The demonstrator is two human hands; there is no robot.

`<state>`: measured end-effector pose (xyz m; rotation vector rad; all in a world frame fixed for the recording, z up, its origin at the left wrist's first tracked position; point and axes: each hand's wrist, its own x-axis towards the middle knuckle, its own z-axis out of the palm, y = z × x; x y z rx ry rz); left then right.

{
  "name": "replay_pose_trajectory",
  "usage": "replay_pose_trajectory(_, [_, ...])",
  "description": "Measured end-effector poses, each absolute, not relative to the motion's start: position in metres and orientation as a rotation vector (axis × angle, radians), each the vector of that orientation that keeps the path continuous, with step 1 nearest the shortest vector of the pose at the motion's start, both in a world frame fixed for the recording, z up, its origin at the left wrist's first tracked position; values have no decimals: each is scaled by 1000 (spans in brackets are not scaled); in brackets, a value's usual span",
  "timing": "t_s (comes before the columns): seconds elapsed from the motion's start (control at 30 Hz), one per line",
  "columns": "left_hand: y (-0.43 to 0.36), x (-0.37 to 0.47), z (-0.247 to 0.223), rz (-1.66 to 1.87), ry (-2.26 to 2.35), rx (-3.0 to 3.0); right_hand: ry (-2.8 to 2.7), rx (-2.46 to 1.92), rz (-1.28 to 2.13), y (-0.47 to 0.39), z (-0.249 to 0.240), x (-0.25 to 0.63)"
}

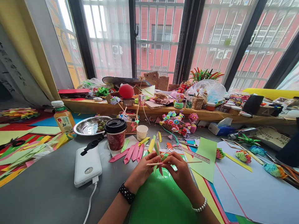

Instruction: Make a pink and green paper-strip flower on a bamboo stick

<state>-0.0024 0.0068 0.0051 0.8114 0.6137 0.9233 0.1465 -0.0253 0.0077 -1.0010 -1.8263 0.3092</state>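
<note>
Over a glossy green sheet [161,199], my two hands meet around a small bundle of folded paper strips [157,149] in green and pink. My left hand [146,165], with a dark dotted band at the wrist, pinches the bundle. My right hand [176,166], wearing a beaded bracelet, has its fingers closed on a thin wooden stick [195,161] that runs sideways across the bundle. The fingers partly hide where stick and paper meet. Just beyond my left hand lie several pink folded strips [130,153], pointed at one end, and a few yellow ones [151,143].
Left stand a white power bank [87,166] with cable, a lidded coffee cup [115,135], a steel bowl [81,126] and a juice bottle [63,118]. Right lie a ruler [196,154], green paper [205,155], white sheets [252,189] and paper flowers [243,156]. A cluttered sill [161,110] runs behind.
</note>
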Motion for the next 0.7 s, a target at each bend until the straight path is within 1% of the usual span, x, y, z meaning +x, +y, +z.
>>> replay_pose_trajectory(0.7, [6, -1, 6, 951, 659, 774, -1826, -1003, 289, -25, 8, 145])
